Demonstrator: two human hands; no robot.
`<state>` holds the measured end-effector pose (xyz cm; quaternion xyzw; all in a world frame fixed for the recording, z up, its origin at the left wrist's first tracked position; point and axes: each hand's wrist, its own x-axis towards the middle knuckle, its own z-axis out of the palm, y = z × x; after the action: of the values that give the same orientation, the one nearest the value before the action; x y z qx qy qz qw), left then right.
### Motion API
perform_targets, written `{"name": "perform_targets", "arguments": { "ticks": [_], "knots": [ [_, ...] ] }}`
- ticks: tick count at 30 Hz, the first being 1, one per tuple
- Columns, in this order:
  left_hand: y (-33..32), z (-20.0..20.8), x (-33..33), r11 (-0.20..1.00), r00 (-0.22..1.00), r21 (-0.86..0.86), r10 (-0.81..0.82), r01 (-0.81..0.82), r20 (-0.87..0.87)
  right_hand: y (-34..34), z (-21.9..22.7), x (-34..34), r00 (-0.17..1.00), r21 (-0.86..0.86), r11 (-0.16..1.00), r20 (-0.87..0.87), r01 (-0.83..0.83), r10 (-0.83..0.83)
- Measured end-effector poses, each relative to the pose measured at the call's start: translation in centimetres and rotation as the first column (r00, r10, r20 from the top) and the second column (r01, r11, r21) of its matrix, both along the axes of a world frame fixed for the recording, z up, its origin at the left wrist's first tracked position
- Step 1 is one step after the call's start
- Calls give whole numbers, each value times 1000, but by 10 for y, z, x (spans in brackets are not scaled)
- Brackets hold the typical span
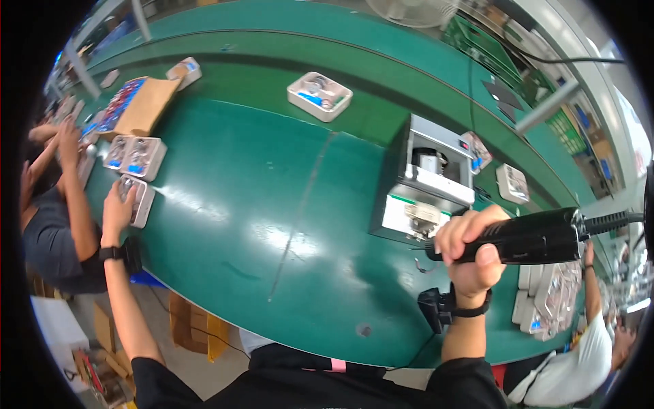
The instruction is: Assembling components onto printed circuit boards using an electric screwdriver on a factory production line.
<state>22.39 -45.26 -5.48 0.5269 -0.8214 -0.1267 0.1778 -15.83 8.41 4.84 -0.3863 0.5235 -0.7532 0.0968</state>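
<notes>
My right hand [473, 252] is wrapped around a black electric screwdriver [535, 237], held roughly level above the table's right side. Its bit end points left, near a grey and black boxy machine [426, 184] with a metal part inside. A cord leaves the screwdriver's back end to the right. At the far left, my left hand [118, 210] is closed on the near side of a white plastic tray [144, 204], with its fingertips at the rim and partly hidden. Small parts lie in that tray. Just beyond it stand two similar trays [138, 157] holding parts and blue pieces.
A white tray [320, 97] with parts sits on the green conveyor strip. An open cardboard box [146, 105] lies at the back left. Stacked, wrapped trays [552, 296] stand at the right edge. Co-workers' arms [71, 170] show at the left, and another person [572, 361] is at the right.
</notes>
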Motion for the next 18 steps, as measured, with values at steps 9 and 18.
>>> {"name": "perform_targets", "arguments": {
  "ticks": [9, 18],
  "knots": [
    [285, 38, -173, 863, 866, -66, -499, 501, 35, 6, 20, 46, 990, -121, 984, 33, -130, 135],
    [382, 19, -219, 713, 704, -9, -695, 702, -149, -2, -6, 37, 996, 36, 997, 65, -67, 64]
  ]
}}
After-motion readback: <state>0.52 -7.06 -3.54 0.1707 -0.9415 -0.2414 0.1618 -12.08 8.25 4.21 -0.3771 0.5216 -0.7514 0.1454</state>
